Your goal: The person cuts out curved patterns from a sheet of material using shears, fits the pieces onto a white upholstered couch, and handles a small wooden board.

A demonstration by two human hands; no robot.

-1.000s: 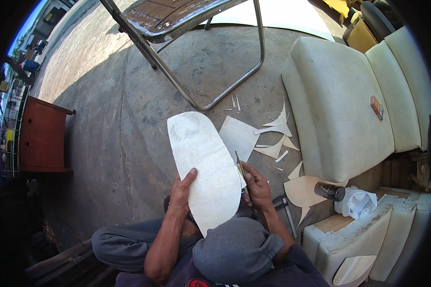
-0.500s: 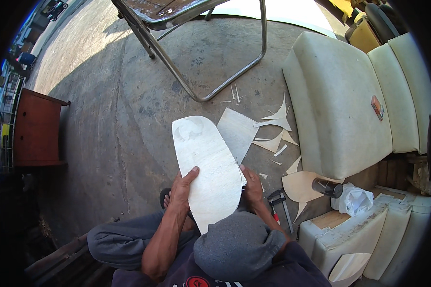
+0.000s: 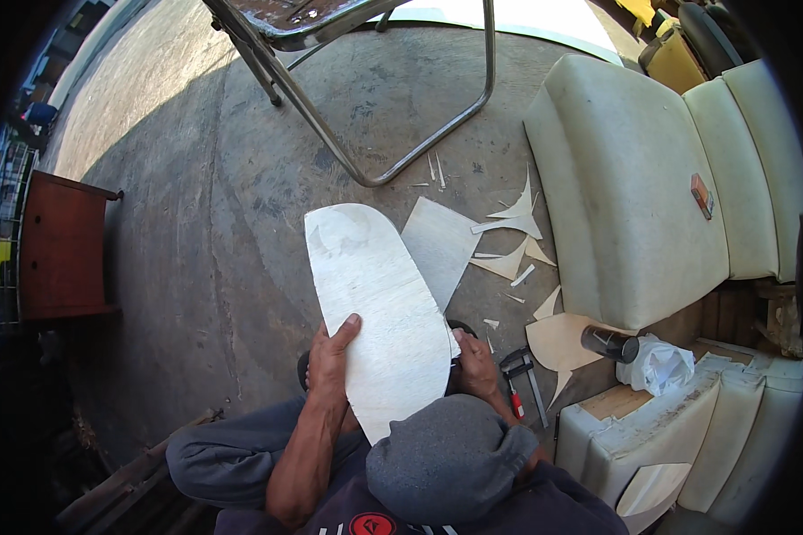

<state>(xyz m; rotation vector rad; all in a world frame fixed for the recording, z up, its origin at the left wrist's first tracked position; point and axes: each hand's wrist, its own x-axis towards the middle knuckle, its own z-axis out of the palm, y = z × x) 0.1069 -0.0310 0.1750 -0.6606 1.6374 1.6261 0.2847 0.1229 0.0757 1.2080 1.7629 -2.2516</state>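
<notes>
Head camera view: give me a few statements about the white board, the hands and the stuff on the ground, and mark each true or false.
1. Both hands grip the white board. True: the left hand holds its left edge, the right hand its right edge.
2. The board is square. False: its far end is rounded.
3. Offcuts lie on the concrete. True.
4. The metal chair frame lies flat. False: it stands upright.
5. The cushion is red. False: it is off-white.

Board (image 3: 379,303) between both hands, offcuts (image 3: 509,241) right of it, cushion (image 3: 633,187) farther right, chair frame (image 3: 375,98) behind.
</notes>
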